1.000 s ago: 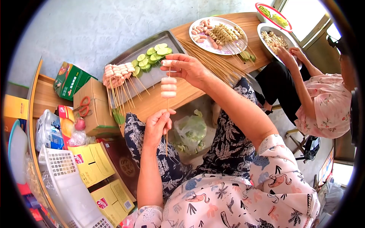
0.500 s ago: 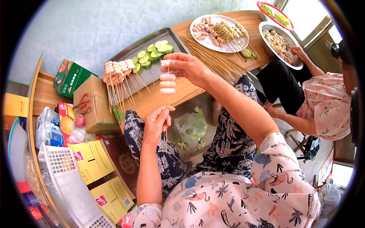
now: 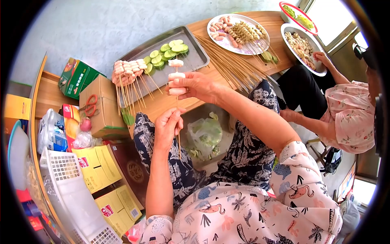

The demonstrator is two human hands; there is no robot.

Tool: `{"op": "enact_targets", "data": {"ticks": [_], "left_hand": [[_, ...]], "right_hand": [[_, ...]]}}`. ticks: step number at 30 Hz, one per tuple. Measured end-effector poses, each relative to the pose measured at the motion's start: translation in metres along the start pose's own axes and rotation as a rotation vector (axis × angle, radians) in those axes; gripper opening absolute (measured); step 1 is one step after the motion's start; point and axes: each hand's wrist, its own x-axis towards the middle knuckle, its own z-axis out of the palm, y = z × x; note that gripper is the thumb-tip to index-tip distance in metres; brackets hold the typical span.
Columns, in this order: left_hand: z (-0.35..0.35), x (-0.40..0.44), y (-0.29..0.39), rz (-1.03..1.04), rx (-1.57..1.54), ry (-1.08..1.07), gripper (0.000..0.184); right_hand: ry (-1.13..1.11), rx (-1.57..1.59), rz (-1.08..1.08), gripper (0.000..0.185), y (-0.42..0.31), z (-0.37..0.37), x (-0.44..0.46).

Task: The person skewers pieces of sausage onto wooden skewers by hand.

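Observation:
My left hand (image 3: 167, 124) is closed round the lower part of a thin wooden skewer (image 3: 179, 142) held nearly upright. Short pale pieces, perhaps sausage or fish roll, are threaded on its upper part; the top piece (image 3: 176, 63) sits a little apart from those below. My right hand (image 3: 199, 86) pinches the lower pale pieces (image 3: 177, 76), its fingers partly hiding them. Behind, a metal tray (image 3: 199, 57) bears skewered green slices (image 3: 164, 53), and a pile of filled pale skewers (image 3: 129, 70) rests at its left end.
Bare skewers (image 3: 231, 65) lie on the wooden table beside a plate (image 3: 262, 38) of sausages and skewered food. A co-worker's hand (image 3: 321, 59) reaches into a metal bowl (image 3: 284, 30). Boxes (image 3: 101, 107), scissors (image 3: 91, 105) and a white basket (image 3: 67, 195) stand left. A plastic bag (image 3: 205, 132) lies below.
My right hand has moved down from the top piece to the lower pieces. The top piece is now free of my fingers, with the skewer's tip showing above it. My left hand keeps its grip.

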Motion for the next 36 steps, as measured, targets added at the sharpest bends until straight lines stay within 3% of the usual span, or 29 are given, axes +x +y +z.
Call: {"op": "enact_targets", "data": {"ticks": [24,33,36], "left_hand": [[0.001,0.001,0.003,-0.009,-0.010,-0.026,0.024],[0.000,0.000,0.002,0.009,-0.027,0.019,0.023],[0.000,0.001,0.002,0.011,-0.021,0.006,0.023]], "right_hand": [[0.110,0.100,-0.158,0.037,0.005,0.003,0.010],[0.021,-0.022,0.034,0.032,0.005,0.014,0.001],[0.023,-0.007,-0.023,0.030,0.007,0.012,0.004]]}}
